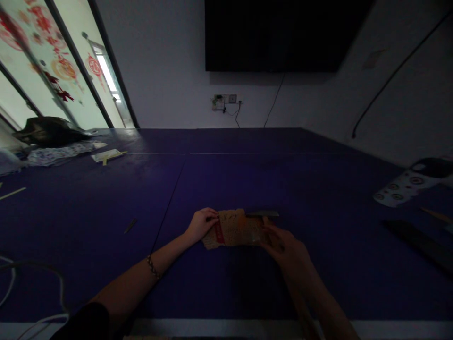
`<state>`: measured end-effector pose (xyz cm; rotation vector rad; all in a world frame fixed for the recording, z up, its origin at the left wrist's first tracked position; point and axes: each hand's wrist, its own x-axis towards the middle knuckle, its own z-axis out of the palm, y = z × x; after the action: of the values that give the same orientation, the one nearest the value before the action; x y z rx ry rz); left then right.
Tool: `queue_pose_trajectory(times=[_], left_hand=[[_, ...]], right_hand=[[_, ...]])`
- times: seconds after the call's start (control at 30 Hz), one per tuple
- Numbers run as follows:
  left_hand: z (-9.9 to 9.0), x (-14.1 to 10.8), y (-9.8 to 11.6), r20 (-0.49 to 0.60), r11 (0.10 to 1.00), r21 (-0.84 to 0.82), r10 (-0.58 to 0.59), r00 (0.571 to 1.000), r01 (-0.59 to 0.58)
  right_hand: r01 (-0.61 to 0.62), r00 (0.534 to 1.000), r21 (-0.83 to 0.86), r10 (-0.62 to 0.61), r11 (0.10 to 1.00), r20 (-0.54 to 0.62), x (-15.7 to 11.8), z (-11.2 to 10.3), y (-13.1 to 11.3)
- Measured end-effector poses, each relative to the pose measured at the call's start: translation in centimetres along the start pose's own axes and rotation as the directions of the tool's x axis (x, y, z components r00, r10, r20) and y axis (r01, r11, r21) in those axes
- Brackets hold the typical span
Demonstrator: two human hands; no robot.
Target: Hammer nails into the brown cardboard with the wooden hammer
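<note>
A flat brown piece of cardboard or paper with a red band lies on the dark purple table. My left hand is closed on its upper left edge, fingers pressed together. At its right end is my right hand, thumb and fingers curled around the edge, dimly lit. A thin grey flat strip, like a blade or ruler, lies along the upper right edge of the brown piece, just beyond my right fingertips.
A small dark blade-like piece lies to the left. White cables curl at the lower left. On the right are a long black object and a patterned item. A dark bag and papers sit at the far left.
</note>
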<state>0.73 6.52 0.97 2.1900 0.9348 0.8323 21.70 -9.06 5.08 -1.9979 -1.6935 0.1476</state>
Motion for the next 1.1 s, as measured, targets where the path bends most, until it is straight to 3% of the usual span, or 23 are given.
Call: queue_pose_trajectory(times=[0.1, 0.2, 0.4, 0.5, 0.57, 0.67, 0.73, 0.97, 1.1], left_hand=[[0.2, -0.1, 0.0, 0.000, 1.000, 0.025, 0.016, 1.000, -0.016], [0.3, 0.0, 0.0, 0.021, 0.998, 0.054, 0.026, 0.999, -0.027], [0.5, 0.0, 0.0, 0.045, 0.992, 0.128, 0.007, 0.999, -0.013], [0.7, -0.1, -0.1, 0.016, 0.994, 0.109, 0.002, 1.000, -0.004], [0.8, -0.2, -0.2, -0.018, 0.996, 0.089, -0.012, 1.000, 0.013], [0.8, -0.4, -0.4, -0.054, 0.997, 0.071, -0.039, 0.998, 0.042], [0.8, -0.5, -0.5, -0.068, 0.998, 0.046, -0.048, 0.996, 0.051], [0.7, -0.4, -0.6, -0.056, 1.000, 0.004, -0.010, 0.998, 0.010], [0.7, -0.2, -0.5, -0.047, 0.996, 0.087, -0.019, 0.999, 0.023]], right_hand=[[-0.319, 0.945, 0.094, 0.325, 0.943, -0.050, -4.2, 0.2, 2.3], [-0.437, 0.899, 0.116, 0.439, 0.892, 0.006, -7.0, 1.2, 3.3], [-0.424, 0.906, 0.076, 0.423, 0.902, 0.035, -8.2, 2.6, 3.5], [-0.400, 0.912, 0.002, 0.398, 0.917, -0.095, -7.5, 2.4, 2.9], [-0.324, 0.930, -0.004, 0.317, 0.946, -0.183, -6.9, 2.1, 2.0], [-0.148, 0.974, 0.073, 0.158, 0.986, -0.162, -6.2, 2.2, 0.4], [-0.117, 0.981, 0.062, 0.125, 0.991, -0.145, -6.2, 2.5, -0.1], [-0.388, 0.921, -0.135, 0.389, 0.912, -0.021, -8.5, 3.2, 2.2], [-0.408, 0.904, -0.136, 0.420, 0.903, 0.078, -8.7, 2.7, 2.5]])
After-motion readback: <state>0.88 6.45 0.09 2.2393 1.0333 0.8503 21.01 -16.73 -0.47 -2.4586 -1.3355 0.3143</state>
